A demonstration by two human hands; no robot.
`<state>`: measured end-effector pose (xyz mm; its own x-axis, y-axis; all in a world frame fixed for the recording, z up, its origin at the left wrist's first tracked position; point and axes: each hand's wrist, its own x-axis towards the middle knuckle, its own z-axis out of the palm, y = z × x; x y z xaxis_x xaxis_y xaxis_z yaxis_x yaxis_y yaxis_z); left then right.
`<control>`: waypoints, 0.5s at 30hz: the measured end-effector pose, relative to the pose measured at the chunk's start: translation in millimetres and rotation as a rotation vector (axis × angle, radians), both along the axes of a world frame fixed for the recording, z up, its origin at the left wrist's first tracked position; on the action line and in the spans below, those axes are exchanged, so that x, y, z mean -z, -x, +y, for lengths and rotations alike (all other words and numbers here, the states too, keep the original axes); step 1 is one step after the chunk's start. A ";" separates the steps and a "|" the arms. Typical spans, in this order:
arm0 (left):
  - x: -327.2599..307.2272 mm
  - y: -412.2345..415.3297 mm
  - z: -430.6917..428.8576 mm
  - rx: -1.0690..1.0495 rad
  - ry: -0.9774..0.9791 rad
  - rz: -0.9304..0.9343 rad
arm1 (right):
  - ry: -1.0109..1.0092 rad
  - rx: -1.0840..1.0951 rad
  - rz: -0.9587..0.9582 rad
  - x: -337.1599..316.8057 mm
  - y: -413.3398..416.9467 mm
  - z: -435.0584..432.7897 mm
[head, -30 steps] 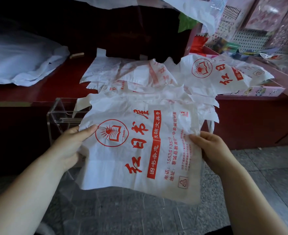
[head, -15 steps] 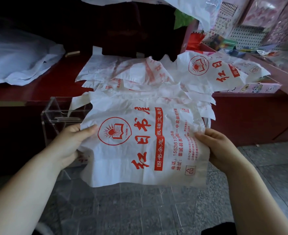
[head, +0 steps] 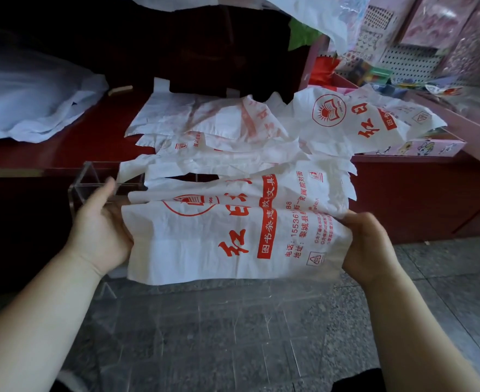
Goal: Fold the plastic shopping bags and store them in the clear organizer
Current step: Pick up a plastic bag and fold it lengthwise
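The dark red worktop carried crumpled white shopping bags with red print across its middle. A heap of pale plastic lay at its left end, a pink box at its right.

Bag in the middle, left hand at its left edge and right hand at its right, organizer just behind the left hand, more bags spread on the counter behind.

White red-printed shopping bag spans left fingers to right fingers, buckled across its middle. Loose bag pile on desk beyond them. Clear organizer just behind left fingers.
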<state>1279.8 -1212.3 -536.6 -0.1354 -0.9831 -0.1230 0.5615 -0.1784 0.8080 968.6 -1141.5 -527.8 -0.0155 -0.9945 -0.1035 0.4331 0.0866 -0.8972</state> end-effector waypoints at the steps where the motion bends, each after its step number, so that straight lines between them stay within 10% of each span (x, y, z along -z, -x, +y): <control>1: 1.1 2.3 -0.9 0.029 -0.011 0.024 | -0.017 0.062 -0.033 -0.2 -3.0 -3.0; 6: 11.9 3.8 -4.4 0.069 -0.168 -0.185 | -0.164 0.294 0.032 9.4 -1.2 -10.5; 15: 4.3 -2.2 -1.1 0.034 0.112 -0.422 | -0.016 0.058 0.163 5.1 1.0 -10.2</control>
<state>1281.9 -1213.4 -540.9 -0.1283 -0.9894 -0.0678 0.1729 -0.0897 0.9808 967.5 -1151.7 -532.9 -0.0907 -0.9897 -0.1104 0.2868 0.0801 -0.9546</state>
